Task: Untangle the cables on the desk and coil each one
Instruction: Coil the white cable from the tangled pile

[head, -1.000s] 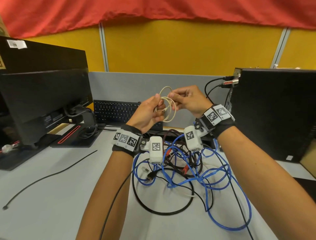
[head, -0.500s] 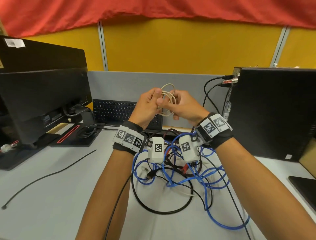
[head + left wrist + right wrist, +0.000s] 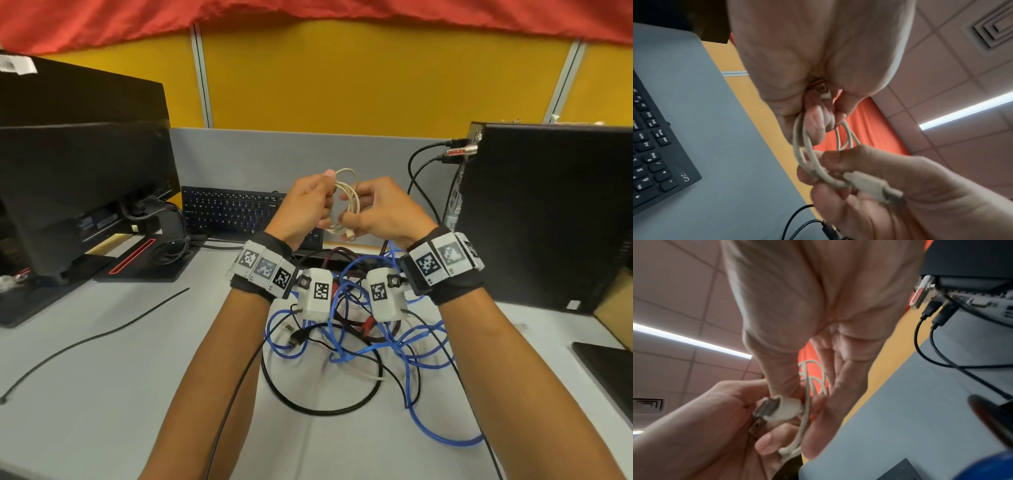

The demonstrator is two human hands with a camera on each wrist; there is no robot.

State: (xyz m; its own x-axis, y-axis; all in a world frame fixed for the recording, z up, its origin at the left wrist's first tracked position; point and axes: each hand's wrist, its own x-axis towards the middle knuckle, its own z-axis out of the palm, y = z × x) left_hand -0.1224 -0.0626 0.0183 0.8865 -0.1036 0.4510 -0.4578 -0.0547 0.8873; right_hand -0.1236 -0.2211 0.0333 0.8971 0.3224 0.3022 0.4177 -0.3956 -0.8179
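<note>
Head view, white cable point(image 3: 346, 192) coil upright betw. both hands, plug down.

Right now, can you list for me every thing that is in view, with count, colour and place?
white cable: 1, white, coiled in loops, held in the air between both hands
blue cable: 1 as far as I can tell, blue, tangled on the desk under the wrists
black cables: several, black, in the same tangle
cable tie: 1, black, alone on the desk at left
keyboard: 1, black, behind the hands
monitor: 1, black, left
computer: 1, black, right, with cables plugged in
desk: 1, grey
left hand: grips the white cable
right hand: pinches the white cable
</note>
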